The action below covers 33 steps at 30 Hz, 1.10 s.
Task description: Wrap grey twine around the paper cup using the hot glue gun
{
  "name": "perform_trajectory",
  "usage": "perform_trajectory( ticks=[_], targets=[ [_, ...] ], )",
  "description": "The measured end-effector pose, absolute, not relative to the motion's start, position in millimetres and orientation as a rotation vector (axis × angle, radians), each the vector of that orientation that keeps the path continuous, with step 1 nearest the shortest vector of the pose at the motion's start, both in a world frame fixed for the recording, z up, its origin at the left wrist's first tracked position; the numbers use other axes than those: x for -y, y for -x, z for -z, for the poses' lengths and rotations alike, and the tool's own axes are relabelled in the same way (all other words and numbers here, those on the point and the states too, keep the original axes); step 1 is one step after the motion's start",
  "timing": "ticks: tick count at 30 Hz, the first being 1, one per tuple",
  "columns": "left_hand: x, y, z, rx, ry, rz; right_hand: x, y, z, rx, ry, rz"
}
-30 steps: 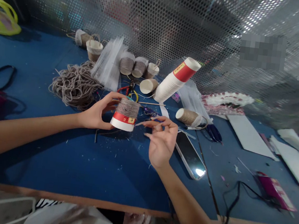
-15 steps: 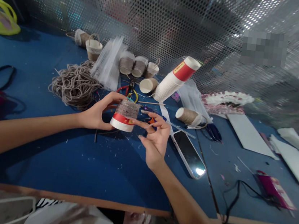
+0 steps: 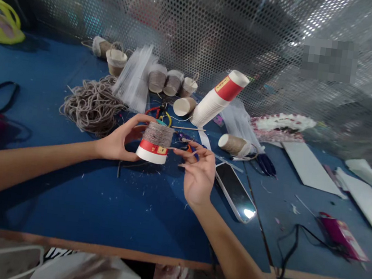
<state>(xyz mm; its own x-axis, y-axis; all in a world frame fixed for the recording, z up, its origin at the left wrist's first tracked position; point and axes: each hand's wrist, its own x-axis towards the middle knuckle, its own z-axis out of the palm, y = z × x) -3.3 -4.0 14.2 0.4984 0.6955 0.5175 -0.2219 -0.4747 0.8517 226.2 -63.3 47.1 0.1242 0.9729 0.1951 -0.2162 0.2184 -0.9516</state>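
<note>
My left hand (image 3: 118,142) is closed around an upside-down paper cup (image 3: 152,155), holding it above the blue table. Rows of grey-brown cord (image 3: 158,134) cover the cup's narrow upper half, while a red printed band and the white rim show below. To the right, my right hand (image 3: 198,175) has its fingers bent and spread apart, with the index fingertip close to the cup's side. Whether that fingertip touches the cup or cord, I cannot tell. A loose heap of the same cord (image 3: 91,105) lies beyond my left forearm.
Behind the hands stand cord-wrapped cups (image 3: 158,78) and a leaning stack of paper cups (image 3: 213,100). Pliers (image 3: 162,109) lie beyond the held cup. A phone (image 3: 235,193) is right of my right hand. Perforated metal (image 3: 199,28) borders the table's back.
My right hand has drawn back slightly to the right, away from the cup. The cup has turned a little, bringing more of its yellow label into sight.
</note>
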Motion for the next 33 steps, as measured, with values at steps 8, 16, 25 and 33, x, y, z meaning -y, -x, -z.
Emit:
perform_trajectory(
  ticks=[8,16,25,33],
  targets=[
    [5,2,-14,-0.356,-1.733,-1.177,59,-229,-42,0.957,1.018,-1.051],
    [6,3,-15,-0.369,-1.718,-1.154,66,-226,-48,1.055,0.828,-1.138],
    [5,5,-13,-0.385,-1.678,-1.114,67,-224,-48,1.029,0.881,-1.185],
    [2,6,-14,-0.484,-1.888,-1.134,64,-230,-40,1.16,0.883,-0.761]
  ],
)
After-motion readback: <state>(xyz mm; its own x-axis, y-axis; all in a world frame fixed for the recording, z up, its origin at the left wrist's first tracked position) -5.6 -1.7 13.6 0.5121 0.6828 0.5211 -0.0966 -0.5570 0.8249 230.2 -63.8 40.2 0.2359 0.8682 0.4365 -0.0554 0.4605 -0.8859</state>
